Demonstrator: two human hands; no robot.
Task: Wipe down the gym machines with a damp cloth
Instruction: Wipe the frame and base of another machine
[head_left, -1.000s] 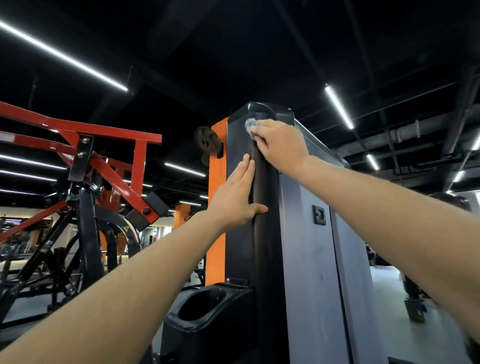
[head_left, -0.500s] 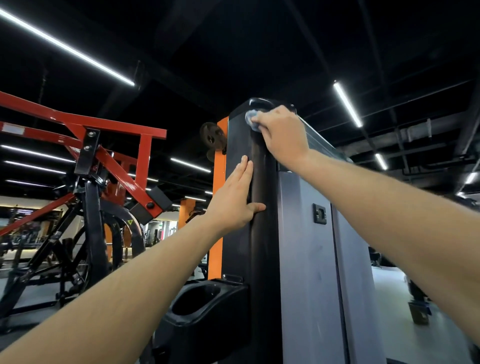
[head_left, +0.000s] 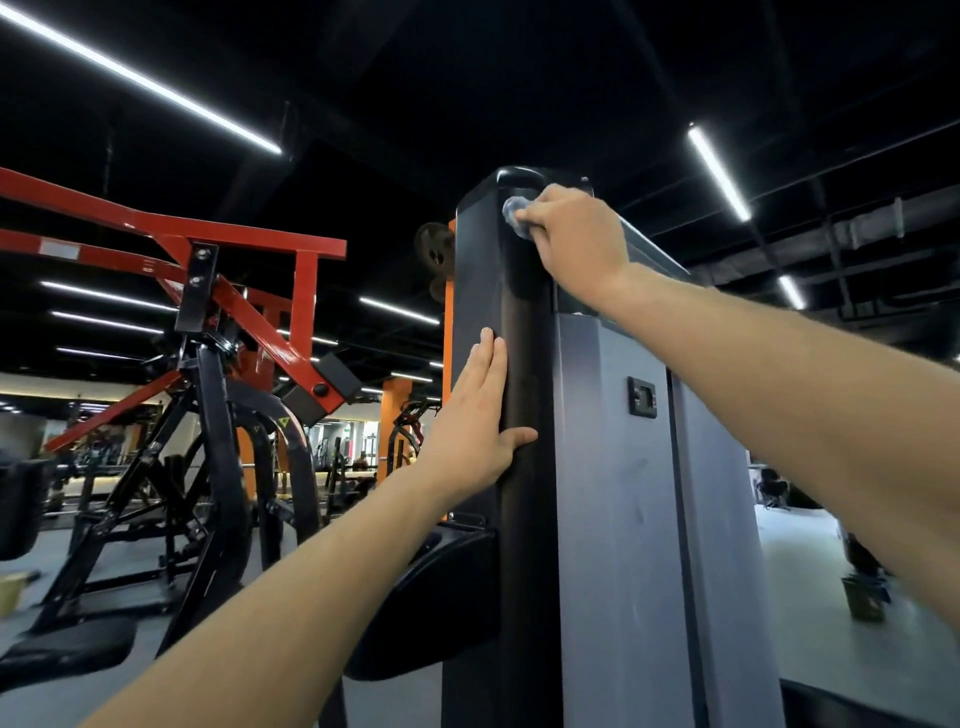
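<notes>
Fingers (head_left: 488, 364) of the left hand (head_left: 467, 431) are lying straight and flat on the black post (head_left: 524, 519) of the gym machine (head_left: 613, 519). Higher up, the right hand (head_left: 571, 239) is squeezing the blue cloth (head_left: 514, 213) against the post's top corner, hiding most of it. Off to the left a red machine (head_left: 249, 244) is standing, with an orange pillar (head_left: 395, 415) far behind.

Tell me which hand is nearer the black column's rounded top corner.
Right. The right hand presses the blue cloth just under the top corner; the left hand lies flat on the column well below it.
</notes>
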